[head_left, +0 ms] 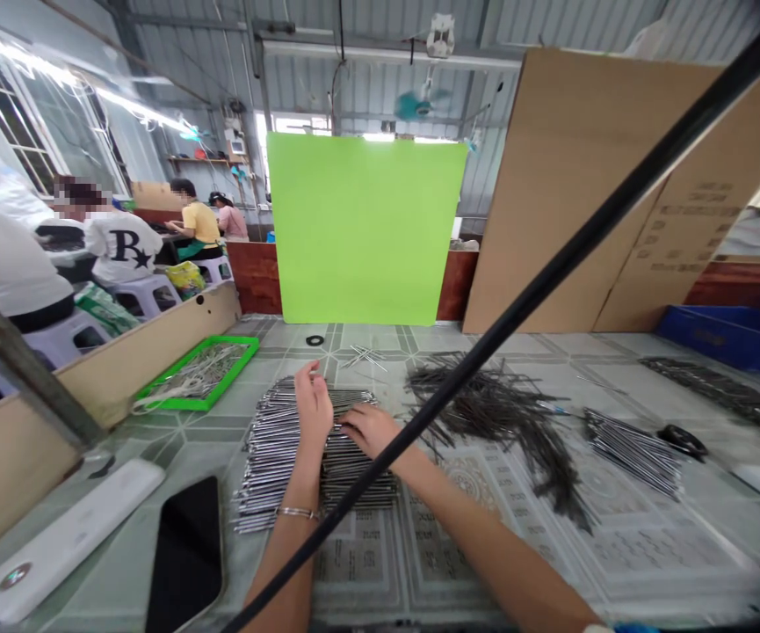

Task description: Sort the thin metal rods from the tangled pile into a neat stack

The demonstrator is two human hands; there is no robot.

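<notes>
Side by side on the table lie two stacks of thin metal rods, a bright silver stack point(267, 466) on the left and a darker stack point(366, 488) to its right. Above the right edge of the silver stack, my left hand point(314, 404) is raised with its fingers loosely bent and apart; nothing shows in it. My right hand point(372, 428) reaches in from the right over the darker stack. Its fingers are pressed together at the rods near my left hand, and what they pinch is too small to make out.
A loose heap of dark rods point(478, 400) lies right of my hands, with a silver rod bundle point(633, 448) beyond. At left are a green tray point(221, 396), a phone point(185, 554) and a white power bank point(69, 541). A black bar point(485, 360) crosses the view. Co-workers sit at left.
</notes>
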